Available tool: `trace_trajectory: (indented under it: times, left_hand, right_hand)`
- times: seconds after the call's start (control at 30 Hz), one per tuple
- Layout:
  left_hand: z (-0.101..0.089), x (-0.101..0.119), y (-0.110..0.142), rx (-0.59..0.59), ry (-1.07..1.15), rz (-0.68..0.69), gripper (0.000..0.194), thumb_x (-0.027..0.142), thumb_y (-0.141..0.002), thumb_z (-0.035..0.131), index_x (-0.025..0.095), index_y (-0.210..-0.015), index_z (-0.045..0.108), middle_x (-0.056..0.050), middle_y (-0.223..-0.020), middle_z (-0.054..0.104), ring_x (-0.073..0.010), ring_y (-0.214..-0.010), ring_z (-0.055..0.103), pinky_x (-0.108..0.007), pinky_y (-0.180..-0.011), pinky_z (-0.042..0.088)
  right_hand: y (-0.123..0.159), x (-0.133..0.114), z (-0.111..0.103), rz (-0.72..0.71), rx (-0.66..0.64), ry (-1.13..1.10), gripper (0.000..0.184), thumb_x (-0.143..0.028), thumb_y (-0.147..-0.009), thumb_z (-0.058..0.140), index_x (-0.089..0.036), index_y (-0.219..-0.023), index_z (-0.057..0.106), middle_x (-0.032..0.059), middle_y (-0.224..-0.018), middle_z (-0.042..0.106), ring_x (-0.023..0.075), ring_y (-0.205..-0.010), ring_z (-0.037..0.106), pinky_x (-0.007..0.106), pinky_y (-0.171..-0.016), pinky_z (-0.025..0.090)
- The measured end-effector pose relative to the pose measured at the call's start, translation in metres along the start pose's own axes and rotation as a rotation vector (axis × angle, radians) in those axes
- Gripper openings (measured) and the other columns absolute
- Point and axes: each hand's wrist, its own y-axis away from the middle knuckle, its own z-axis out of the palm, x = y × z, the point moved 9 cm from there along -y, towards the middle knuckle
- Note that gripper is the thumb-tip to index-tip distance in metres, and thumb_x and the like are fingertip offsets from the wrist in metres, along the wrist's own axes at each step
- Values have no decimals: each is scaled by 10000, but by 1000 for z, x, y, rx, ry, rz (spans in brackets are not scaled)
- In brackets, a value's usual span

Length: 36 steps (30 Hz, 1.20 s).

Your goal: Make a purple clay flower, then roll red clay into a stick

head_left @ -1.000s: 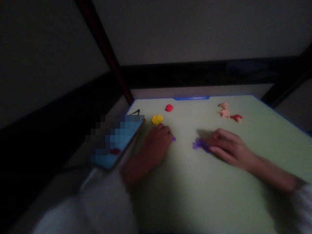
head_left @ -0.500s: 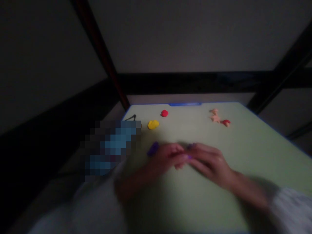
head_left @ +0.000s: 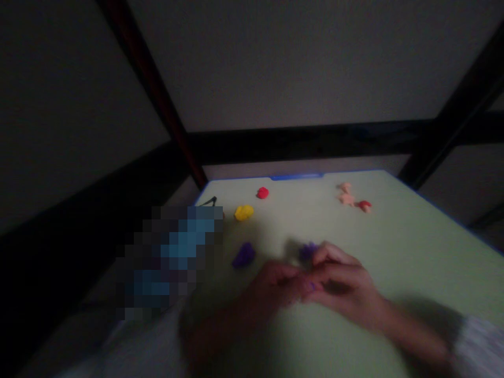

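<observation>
Over the near middle of the table, my left hand (head_left: 277, 286) and my right hand (head_left: 350, 286) meet at the fingertips, both closed. Between them shows a tiny bit of purple modelling clay (head_left: 313, 286), pinched and mostly covered by fingers. Just behind my right fingertips lies a purple clay shape with a bumpy, spiky outline (head_left: 307, 250), partly hidden by that hand. A larger purple clay lump (head_left: 244, 255) rests on the table, beyond and left of my left hand.
A yellow lump (head_left: 244, 212) and a red lump (head_left: 263, 192) lie farther back on the pale, blue-edged table (head_left: 291, 210). At the back right are a peach star shape (head_left: 347, 199), a peach mushroom-like piece (head_left: 345, 187) and a red-capped one (head_left: 365, 206). A pixelated bluish area (head_left: 185, 241) covers the left edge.
Both hands appear lower in the view and stay together at the fingertips. The purple lump and the spiky purple shape are now less covered. The whole view has shifted slightly.
</observation>
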Motion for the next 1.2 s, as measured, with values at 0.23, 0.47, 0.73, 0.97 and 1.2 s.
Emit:
trace_trajectory:
  times: [0.23,0.47,0.73,0.97,1.2]
  left_hand:
    - [-7,2,2,101,41,43,262,398,-621,677,165,-511,628,12,-489,513,-94,-469,391,-255,-483,270]
    - [-16,-18,-2,173,67,-35,481,380,-318,847,158,-410,430,66,-388,357,-66,-440,265,-239,-432,181]
    - [-14,-8,1,215,30,-16,254,263,-529,746,156,-502,518,45,-500,432,-92,-518,340,-240,-482,239]
    - [-24,-5,0,289,-44,27,209,200,-571,727,165,-492,537,41,-524,456,-88,-533,392,-227,-485,290]
    - [-23,-11,2,308,14,-23,320,179,-424,807,169,-459,489,72,-451,455,-67,-447,409,-198,-435,297]
  right_hand:
    - [3,-5,12,-51,-107,34,273,-285,-826,616,-219,-1089,650,25,-772,550,123,-691,536,239,-555,468]
    - [2,-11,19,-88,-157,61,277,-272,-815,630,-180,-1076,645,43,-816,598,124,-718,576,232,-592,494]
    - [3,-5,17,-49,-138,96,227,-333,-815,621,-193,-985,677,29,-779,549,127,-695,552,237,-566,478]
    - [3,1,15,-39,-148,120,245,-352,-828,600,-188,-1000,660,27,-790,514,134,-716,523,251,-580,462]
    - [7,-4,20,-87,-232,100,382,-396,-800,619,-173,-1110,610,48,-874,548,137,-760,549,250,-618,485]
